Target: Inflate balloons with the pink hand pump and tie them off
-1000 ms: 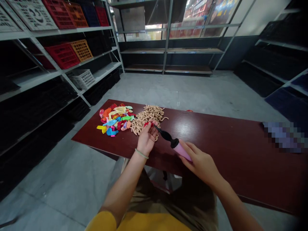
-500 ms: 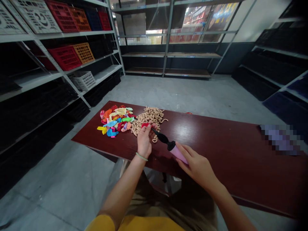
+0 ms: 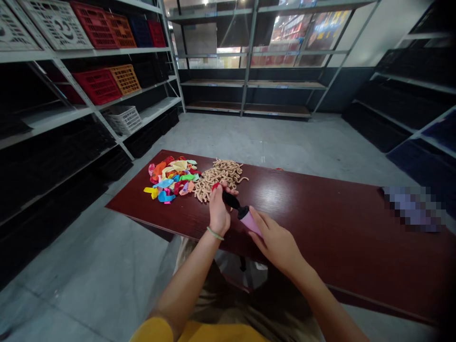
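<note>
In my right hand (image 3: 276,242) is a balloon pump (image 3: 252,225) with a pink barrel and a black nozzle end, which points up and left. My left hand (image 3: 220,209) is closed on a red balloon (image 3: 215,186) at the nozzle's tip; only a bit of the balloon shows past the fingers. Just behind the left hand lies a pile of tan, twisted long balloons (image 3: 223,173). To its left spreads a heap of limp, many-coloured balloons (image 3: 174,178).
The dark red table (image 3: 313,223) runs from left to right before me. A blurred-out purplish item (image 3: 413,209) lies at its right end. Shelves with plastic crates (image 3: 98,85) stand on the left, and a metal rack (image 3: 245,85) stands at the back.
My right hand and the pump have moved left, closer to my left hand. The left hand has shifted slightly right, and the nozzle's thin tip now lies behind its fingers.
</note>
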A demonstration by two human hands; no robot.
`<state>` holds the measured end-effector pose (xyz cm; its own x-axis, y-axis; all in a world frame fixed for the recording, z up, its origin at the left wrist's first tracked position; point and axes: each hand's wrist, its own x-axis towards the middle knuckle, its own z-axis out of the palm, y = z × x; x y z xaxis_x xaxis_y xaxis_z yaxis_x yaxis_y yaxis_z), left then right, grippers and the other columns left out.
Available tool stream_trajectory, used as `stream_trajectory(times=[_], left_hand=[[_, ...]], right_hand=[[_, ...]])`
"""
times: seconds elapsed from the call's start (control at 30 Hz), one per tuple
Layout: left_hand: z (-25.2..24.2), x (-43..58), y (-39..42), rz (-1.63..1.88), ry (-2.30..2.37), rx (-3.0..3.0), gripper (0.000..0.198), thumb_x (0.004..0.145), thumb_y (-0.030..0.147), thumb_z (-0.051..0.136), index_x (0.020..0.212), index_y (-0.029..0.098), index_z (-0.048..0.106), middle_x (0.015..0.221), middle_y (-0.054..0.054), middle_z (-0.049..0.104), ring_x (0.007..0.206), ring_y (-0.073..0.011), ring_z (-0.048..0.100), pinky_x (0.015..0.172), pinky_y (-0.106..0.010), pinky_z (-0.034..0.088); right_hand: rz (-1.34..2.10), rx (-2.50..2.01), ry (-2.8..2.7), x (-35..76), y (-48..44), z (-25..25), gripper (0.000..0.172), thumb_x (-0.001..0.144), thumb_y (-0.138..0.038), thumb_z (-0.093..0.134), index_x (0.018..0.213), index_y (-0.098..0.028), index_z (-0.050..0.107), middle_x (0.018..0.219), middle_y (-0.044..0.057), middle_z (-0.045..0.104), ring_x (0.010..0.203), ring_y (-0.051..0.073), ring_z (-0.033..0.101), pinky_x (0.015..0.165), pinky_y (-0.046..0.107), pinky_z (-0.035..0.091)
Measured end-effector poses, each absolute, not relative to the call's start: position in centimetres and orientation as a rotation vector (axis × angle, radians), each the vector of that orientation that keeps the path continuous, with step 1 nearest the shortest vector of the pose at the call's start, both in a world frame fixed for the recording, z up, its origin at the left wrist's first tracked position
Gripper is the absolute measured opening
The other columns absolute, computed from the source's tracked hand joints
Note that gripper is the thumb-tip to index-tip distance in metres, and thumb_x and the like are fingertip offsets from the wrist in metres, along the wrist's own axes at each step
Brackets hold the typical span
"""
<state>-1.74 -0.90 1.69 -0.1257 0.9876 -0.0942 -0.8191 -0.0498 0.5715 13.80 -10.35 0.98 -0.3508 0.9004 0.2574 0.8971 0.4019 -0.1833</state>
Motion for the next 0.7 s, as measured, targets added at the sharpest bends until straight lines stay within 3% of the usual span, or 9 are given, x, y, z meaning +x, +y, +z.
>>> stream_trajectory(times=[0.17, 0.37, 0.5, 0.7], left_hand=[[2.0, -1.0, -0.5, 1.674, 0.573, 0.319, 0.027, 0.090, 0.045, 0.057, 0.081, 0.021, 0.048, 0.066, 0.004, 0.047, 0.057, -0.0107, 0.051, 0.064, -0.028, 0.050], [2.6, -1.3, 0.9, 1.814, 0.706, 0.314, 0.028, 0.092, 0.046, 0.052, 0.081, 0.022, 0.043, 0.060, 0.006, 0.038, 0.045, -0.0080, 0.040, 0.042, -0.019, 0.033], [3.2, -2.3, 2.2, 1.821, 0.760, 0.288, 0.027, 0.093, 0.044, 0.050, 0.080, 0.022, 0.041, 0.057, 0.008, 0.035, 0.041, -0.0069, 0.036, 0.038, -0.019, 0.028], [3.8, -2.8, 3.6, 1.780, 0.726, 0.288, 0.028, 0.093, 0.044, 0.052, 0.078, 0.023, 0.040, 0.056, 0.007, 0.035, 0.041, -0.0072, 0.036, 0.038, -0.019, 0.027]], right_hand=[[-0.033, -1.621, -2.362, 12.6, -9.0, 1.0, 0.061, 0.098, -0.033, 0.044, 0.155, -0.024, 0.022, 0.135, 0.014, 0.056, 0.105, 0.027, 0.062, 0.078, 0.037, 0.055], [-0.081, -1.714, -2.350, 13.3, -8.7, -0.3, 0.064, 0.094, -0.034, 0.051, 0.152, -0.023, 0.028, 0.107, 0.011, 0.065, 0.090, 0.026, 0.064, 0.070, 0.036, 0.052], [-0.086, -1.616, -2.296, 15.5, -10.3, -1.6, 0.059, 0.091, -0.027, 0.051, 0.147, -0.018, 0.035, 0.111, 0.013, 0.066, 0.094, 0.026, 0.065, 0.075, 0.037, 0.053], [-0.166, -1.642, -2.267, 19.3, -13.7, -1.3, 0.060, 0.091, -0.032, 0.052, 0.148, -0.023, 0.035, 0.111, 0.010, 0.069, 0.088, 0.023, 0.068, 0.069, 0.033, 0.055]])
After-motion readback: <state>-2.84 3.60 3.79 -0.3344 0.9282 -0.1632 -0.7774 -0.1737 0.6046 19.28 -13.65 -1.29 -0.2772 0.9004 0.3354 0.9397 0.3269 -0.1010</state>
